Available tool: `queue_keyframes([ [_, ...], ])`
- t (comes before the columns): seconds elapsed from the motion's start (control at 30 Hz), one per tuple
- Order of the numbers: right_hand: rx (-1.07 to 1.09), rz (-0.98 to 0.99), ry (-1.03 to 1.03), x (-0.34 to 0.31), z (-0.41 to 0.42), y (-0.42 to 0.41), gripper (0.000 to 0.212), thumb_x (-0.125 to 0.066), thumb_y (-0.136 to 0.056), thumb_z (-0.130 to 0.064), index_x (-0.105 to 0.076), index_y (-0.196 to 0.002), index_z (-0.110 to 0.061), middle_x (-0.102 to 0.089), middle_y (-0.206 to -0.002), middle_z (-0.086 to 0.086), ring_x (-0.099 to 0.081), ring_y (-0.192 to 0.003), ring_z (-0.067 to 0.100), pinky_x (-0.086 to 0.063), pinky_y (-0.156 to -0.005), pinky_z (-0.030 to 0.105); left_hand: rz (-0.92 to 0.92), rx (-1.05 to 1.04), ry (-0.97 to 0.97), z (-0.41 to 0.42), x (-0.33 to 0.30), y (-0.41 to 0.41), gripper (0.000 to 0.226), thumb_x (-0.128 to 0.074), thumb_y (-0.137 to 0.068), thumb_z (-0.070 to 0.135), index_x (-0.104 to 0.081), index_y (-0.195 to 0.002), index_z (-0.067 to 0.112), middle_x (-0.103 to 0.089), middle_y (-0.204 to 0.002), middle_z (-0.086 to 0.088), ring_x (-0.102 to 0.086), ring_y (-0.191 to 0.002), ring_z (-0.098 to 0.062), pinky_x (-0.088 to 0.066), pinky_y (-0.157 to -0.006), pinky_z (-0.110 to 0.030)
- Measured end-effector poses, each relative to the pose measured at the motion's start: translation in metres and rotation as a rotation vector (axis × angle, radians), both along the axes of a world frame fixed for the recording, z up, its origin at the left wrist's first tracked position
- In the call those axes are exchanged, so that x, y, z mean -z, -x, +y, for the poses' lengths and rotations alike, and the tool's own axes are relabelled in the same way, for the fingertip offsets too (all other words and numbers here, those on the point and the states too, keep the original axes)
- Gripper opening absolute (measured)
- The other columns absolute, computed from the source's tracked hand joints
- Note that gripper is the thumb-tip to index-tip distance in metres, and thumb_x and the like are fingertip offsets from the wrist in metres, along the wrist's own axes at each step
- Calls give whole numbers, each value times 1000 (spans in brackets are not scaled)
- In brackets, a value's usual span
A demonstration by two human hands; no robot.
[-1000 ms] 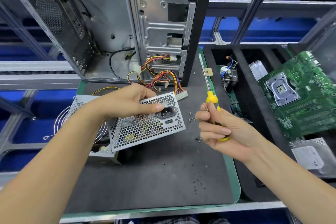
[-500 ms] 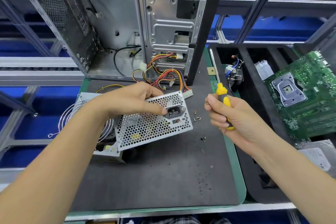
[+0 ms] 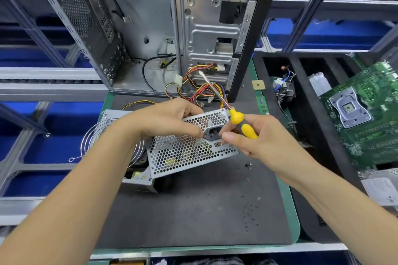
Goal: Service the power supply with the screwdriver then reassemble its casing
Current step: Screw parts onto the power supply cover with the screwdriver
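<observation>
progress: power supply (image 3: 189, 148) out of the computer case (image 3: 206, 28), cover looks unfastened, loose screws (image 3: 248, 165) on mat (image 3: 193, 211); reassembly not done
left hand (image 3: 165, 120): grips supply's top edge, tilted up off mat
right hand (image 3: 256, 137): curled round screwdriver (image 3: 237, 118), tip pointing away, just beside supply's right end

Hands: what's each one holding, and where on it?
Left hand grips the power supply by its top edge, thumb beside the socket. Right hand grips the screwdriver by its yellow handle.
</observation>
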State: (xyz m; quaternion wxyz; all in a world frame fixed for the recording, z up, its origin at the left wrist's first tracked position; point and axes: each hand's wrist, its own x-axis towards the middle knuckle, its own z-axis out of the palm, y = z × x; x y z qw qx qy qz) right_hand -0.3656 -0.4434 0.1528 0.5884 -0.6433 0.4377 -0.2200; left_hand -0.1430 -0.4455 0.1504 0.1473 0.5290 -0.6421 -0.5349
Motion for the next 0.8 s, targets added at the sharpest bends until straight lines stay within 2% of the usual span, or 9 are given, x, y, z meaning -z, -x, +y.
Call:
queue_keyframes([
  [0.07, 2, 117, 157, -1, 1, -10, 7, -70, -84, -23, -69, -77, -25, -59, -74, -4, -47, -60, 12, -40, -61, 24, 10, 7, 4, 0, 1, 0, 24, -67, -75, 22, -70, -94, 8, -63, -76, 0, -52, -68, -13, -36, -64, -30],
  [0.17, 29, 171, 292, 0, 3, -24, 12, -72, -81, -21, -69, -77, -32, -52, -93, 0, -54, -85, 8, -48, -77, 26, 21, 37, 11, -1, 1, -2, 19, -69, -76, 17, -69, -93, 8, -60, -72, 4, -50, -66, -10, -36, -63, -28],
  [0.33, 115, 235, 376, 8, 6, -34, 4, -73, -81, -21, -74, -85, -19, -45, -88, -3, -54, -84, 14, -50, -78, 40, 37, 51, 13, -2, 3, -4, 10, -72, -81, 2, -68, -90, 4, -56, -62, 11, -48, -56, -5, -36, -55, -17],
  [0.37, 128, 255, 392, 9, 6, -36, 6, -73, -80, -22, -74, -85, -18, -45, -86, -4, -53, -83, 13, -50, -76, 39, 40, 57, 16, -3, 3, -5, 11, -73, -81, 4, -68, -90, 3, -56, -61, 12, -48, -55, -4, -36, -55, -15],
  [0.5, 123, 258, 370, 4, 6, -36, 10, -75, -79, -18, -73, -83, -27, -43, -84, -7, -52, -79, 7, -47, -67, 15, 73, 67, -4, -3, 4, -6, 16, -76, -82, 10, -69, -94, 2, -60, -73, 1, -51, -63, -8, -38, -59, -18],
  [0.63, 72, 299, 302, -2, 2, -36, 14, -75, -79, -20, -71, -79, -33, -45, -90, 0, -50, -80, 7, -43, -69, 19, 84, 72, 3, -5, 4, -6, 12, -73, -81, 4, -68, -91, 1, -58, -73, -2, -49, -65, -11, -37, -60, -25],
  [0.73, 71, 317, 293, -5, 1, -40, 16, -76, -79, -19, -69, -76, -34, -43, -88, -3, -47, -77, 3, -35, -66, 13, 68, 69, 16, -6, 5, -6, 9, -74, -81, 5, -68, -88, 5, -57, -69, 2, -48, -62, -10, -36, -59, -26],
  [0.8, 76, 312, 295, -5, 3, -42, 20, -74, -80, -18, -67, -75, -36, -42, -88, -4, -47, -78, 3, -36, -67, 13, 78, 67, 9, -6, 5, -6, 9, -74, -81, 5, -68, -87, 6, -57, -69, 3, -49, -63, -10, -37, -60, -26],
])
